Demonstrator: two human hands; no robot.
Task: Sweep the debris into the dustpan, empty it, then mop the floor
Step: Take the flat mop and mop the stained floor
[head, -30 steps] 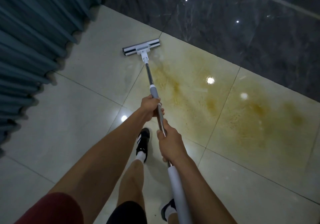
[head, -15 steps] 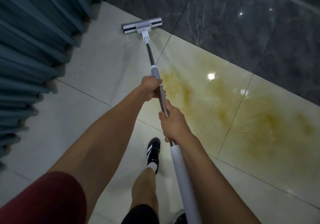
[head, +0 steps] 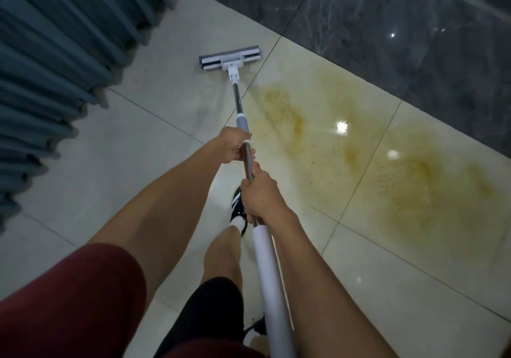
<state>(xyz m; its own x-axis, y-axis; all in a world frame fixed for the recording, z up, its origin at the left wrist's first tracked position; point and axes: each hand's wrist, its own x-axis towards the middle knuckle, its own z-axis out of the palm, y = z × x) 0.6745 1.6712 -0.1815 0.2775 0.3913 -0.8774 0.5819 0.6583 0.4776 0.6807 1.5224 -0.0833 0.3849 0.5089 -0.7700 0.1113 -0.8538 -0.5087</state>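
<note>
A flat mop with a grey and white head [head: 229, 59] rests on the pale tiled floor [head: 132, 147], just left of a tile joint. Its metal pole [head: 238, 100] runs back toward me. My left hand [head: 231, 145] grips the pole just below the grey collar. My right hand [head: 258, 195] grips it lower, above the white handle sleeve [head: 269, 274]. A wide yellow-brown stain [head: 359, 169] with dark specks spreads over the tiles right of the pole.
Teal pleated curtains [head: 55, 53] hang along the left and reach the floor. A dark glossy marble wall [head: 387, 25] bounds the far side. My black and white shoe [head: 238, 205] stands under the pole, near my hands.
The mop head went forward to the dark wall, then came back toward me over the pale tile. Both hands kept their hold on the pole.
</note>
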